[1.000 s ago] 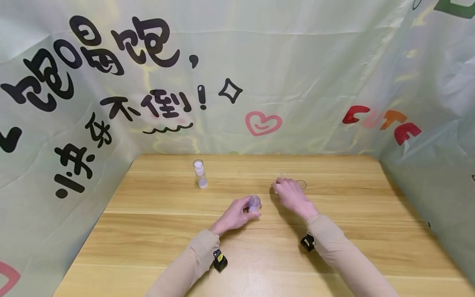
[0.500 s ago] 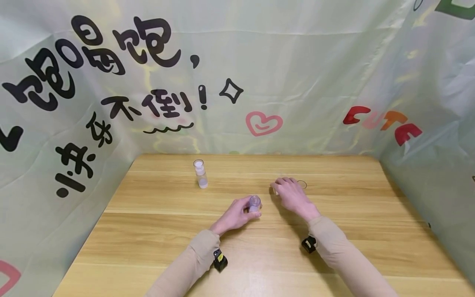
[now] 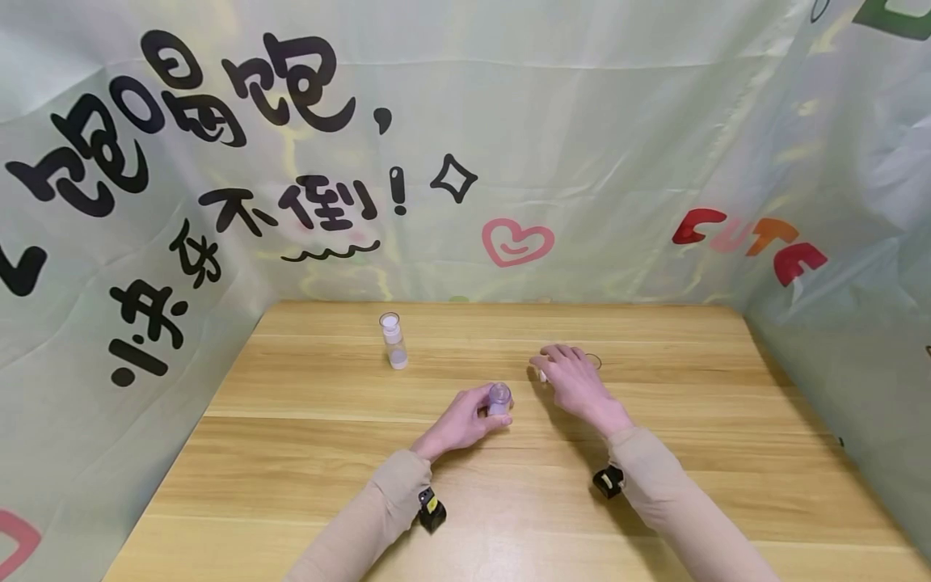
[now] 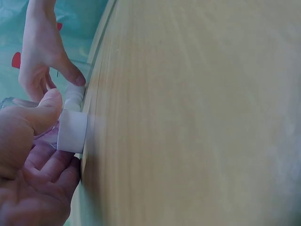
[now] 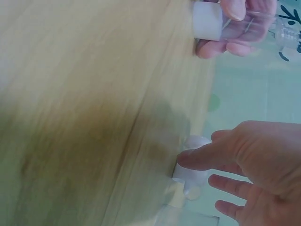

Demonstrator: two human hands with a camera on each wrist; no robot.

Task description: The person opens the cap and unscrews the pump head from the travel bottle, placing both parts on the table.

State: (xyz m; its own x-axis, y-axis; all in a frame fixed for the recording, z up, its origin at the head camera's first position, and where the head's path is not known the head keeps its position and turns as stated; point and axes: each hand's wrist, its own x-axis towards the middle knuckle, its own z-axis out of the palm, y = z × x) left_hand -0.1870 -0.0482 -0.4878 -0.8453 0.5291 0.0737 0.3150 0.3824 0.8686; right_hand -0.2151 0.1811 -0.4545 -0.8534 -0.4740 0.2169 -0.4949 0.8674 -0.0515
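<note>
My left hand (image 3: pixel 460 419) holds a small clear bottle (image 3: pixel 499 396) near the middle of the table, thumb on one side and fingers on the other. The bottle stands upright, neck uncapped, its white base (image 5: pixel 207 20) at the table top. To its right, my right hand (image 3: pixel 578 384) hovers low over a small white pump head (image 5: pixel 190 173). The thumb lies in front of the pump head in the right wrist view; whether it touches is hard to tell. The other fingers are spread apart from it. Just beyond stands a clear cap (image 3: pixel 594 361), partly hidden by the hand.
Another bottle (image 3: pixel 394 343), with a white pump top under a clear cap, stands upright at the back left of the wooden table (image 3: pixel 327 485). A printed cloth (image 3: pixel 611 145) hangs behind the table and along both sides.
The fingers of my right hand have loosened and lifted slightly, and more of the white pump head shows beneath them. My left hand and its bottle stay in place.
</note>
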